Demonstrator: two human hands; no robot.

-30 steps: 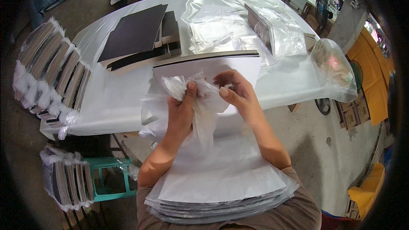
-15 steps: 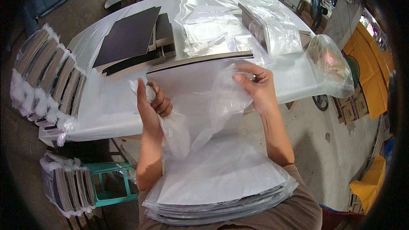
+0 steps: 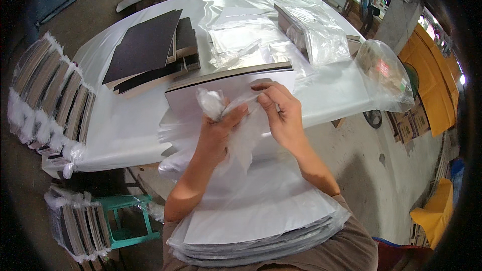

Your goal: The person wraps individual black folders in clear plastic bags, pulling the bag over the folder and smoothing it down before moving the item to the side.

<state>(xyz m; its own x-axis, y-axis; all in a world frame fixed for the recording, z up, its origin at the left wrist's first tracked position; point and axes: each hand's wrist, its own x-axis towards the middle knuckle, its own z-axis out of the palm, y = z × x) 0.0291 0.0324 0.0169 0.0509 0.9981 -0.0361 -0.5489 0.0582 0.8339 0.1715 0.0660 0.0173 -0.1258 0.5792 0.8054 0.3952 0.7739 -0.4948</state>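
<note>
My left hand (image 3: 219,131) is closed round a bunched part of a clear plastic bag (image 3: 242,156), and a crumpled tuft sticks up above the fingers. My right hand (image 3: 282,113) pinches a stretched strand of the same plastic, just right of the left hand. Below, a thick stack of white sheets (image 3: 246,208), wrapped in clear plastic, rests against my lap. Behind my hands, a white-faced board stack (image 3: 188,98) with a dark top edge stands at the table's near side, partly hidden by hands and plastic.
Dark boards (image 3: 143,45) lie on the plastic-covered table (image 3: 120,135), beside loose clear bags (image 3: 246,40) and a wrapped stack (image 3: 321,35). Wrapped bundles (image 3: 52,85) line the left side. A green stool (image 3: 128,243) is lower left. A filled bag (image 3: 384,73) sits at the right edge.
My hands have come closer together, the left moving right and gathering the plastic. Its loose hanging part is now bunched and twisted between them. The view has shifted slightly.
</note>
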